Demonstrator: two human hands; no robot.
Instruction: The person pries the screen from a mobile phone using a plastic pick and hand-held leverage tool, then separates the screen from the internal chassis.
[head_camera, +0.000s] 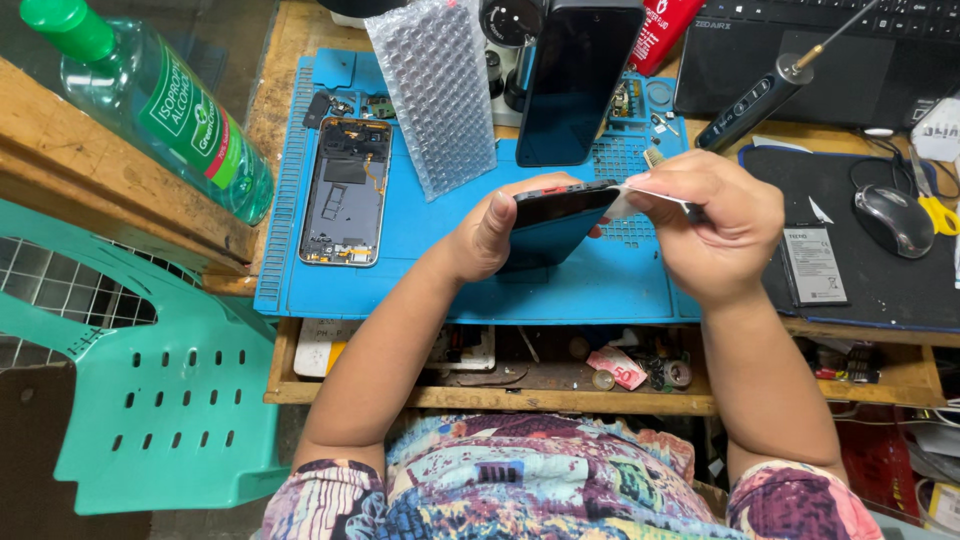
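Glossy black phone (556, 222) gripped in left hand (487, 235); right hand (715, 232) pinching thin white strip (648, 195).

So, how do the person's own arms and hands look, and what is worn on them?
Both forearms are bare from the short sleeves down. The left hand and the right hand wear no gloves, and no ring, watch or bracelet shows. The fingernails are short and unpainted. The sleeves belong to a shirt with a busy print in pink, purple, blue and yellow.
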